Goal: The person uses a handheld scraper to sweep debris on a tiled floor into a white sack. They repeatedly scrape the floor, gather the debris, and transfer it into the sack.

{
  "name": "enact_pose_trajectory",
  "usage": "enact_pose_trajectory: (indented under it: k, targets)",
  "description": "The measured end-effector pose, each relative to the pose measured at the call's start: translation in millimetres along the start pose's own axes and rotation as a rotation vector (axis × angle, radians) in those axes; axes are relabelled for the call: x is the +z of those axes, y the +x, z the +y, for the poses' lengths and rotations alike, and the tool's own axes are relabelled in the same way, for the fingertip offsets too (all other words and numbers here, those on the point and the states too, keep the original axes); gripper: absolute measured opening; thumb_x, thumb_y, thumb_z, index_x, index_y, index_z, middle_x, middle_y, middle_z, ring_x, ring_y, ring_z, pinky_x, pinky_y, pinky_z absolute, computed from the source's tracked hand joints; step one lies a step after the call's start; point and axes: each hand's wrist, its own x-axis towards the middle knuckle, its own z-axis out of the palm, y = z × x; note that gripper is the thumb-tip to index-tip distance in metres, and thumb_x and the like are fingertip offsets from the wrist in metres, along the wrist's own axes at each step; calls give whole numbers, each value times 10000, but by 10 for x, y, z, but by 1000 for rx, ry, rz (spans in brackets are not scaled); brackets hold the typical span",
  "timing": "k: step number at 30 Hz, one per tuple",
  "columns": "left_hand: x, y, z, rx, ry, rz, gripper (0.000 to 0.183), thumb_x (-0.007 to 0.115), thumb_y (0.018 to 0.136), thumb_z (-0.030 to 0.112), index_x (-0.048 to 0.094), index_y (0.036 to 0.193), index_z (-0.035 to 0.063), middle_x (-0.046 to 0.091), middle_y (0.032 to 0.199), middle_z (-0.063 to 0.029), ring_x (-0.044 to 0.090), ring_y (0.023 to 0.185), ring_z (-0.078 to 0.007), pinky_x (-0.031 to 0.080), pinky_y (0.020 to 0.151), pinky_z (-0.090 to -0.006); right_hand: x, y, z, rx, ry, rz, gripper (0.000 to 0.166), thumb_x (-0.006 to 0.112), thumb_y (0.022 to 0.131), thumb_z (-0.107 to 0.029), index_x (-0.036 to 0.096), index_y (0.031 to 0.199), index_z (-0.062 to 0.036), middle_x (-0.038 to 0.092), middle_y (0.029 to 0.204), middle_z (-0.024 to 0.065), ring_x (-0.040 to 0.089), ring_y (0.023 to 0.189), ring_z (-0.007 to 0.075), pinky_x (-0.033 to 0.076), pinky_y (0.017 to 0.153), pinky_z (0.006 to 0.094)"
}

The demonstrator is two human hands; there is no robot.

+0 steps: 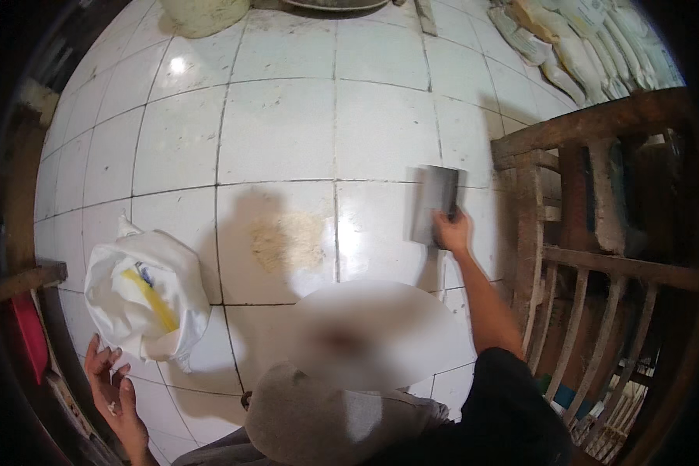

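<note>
My right hand (455, 229) grips a flat, rectangular grey tool (437, 195) that looks like a plastering trowel, blurred and held out to the right above white floor tiles (279, 131). At the lower left, my left hand (108, 373) is empty, with fingers apart and slightly curled; a whitish smear marks it. Just beyond those fingers stands a white woven sack (189, 274), its mouth rolled outward. A yellow strip (154, 300) shows inside it. Between the sack and the tool, a patch of beige powdery material (288, 239) lies on the tiles, partly in shadow.
A wooden slatted frame (623, 265) runs along the right side. Filled sacks (588, 49) are stacked at the top right. A pale bucket (207, 14) and a round basin rim (338, 7) stand at the far edge. A red object (30, 335) is at far left.
</note>
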Motion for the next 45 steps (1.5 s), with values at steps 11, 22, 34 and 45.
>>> enact_pose_trajectory:
  k: [11,22,34,45]
  targets:
    - [91,58,198,36,-76,-40,535,650,1006,326,536,1436,29,464,1574,-156,559,1271,-263,461,1039,-382,1634,-764,-845,-233,-345,-258,491,835,816,-372,669,1031,37,726,940,284,729,874,425,572,780,464]
    - [-128,-201,49,-84,-48,28,414,604,1012,243,574,1373,42,507,1536,-125,571,1205,-206,460,1001,-337,-499,-1166,1194,883,325,864,761,845,822,-445,614,1287,113,688,1264,246,693,1114,380,576,918,504]
    - [68,-134,395,66,-66,-24,428,611,999,242,575,1368,27,475,1556,-171,568,1209,-230,463,1014,-355,883,475,-1109,-28,-512,26,559,823,793,-431,705,1032,60,736,1021,293,724,1025,427,578,898,507]
    - [-253,-410,335,8,-86,129,492,649,943,292,566,1323,-9,441,1559,-214,580,1185,-219,469,992,-350,591,873,-931,-124,-497,165,507,812,835,-377,711,1050,71,754,1000,276,761,908,401,605,804,463]
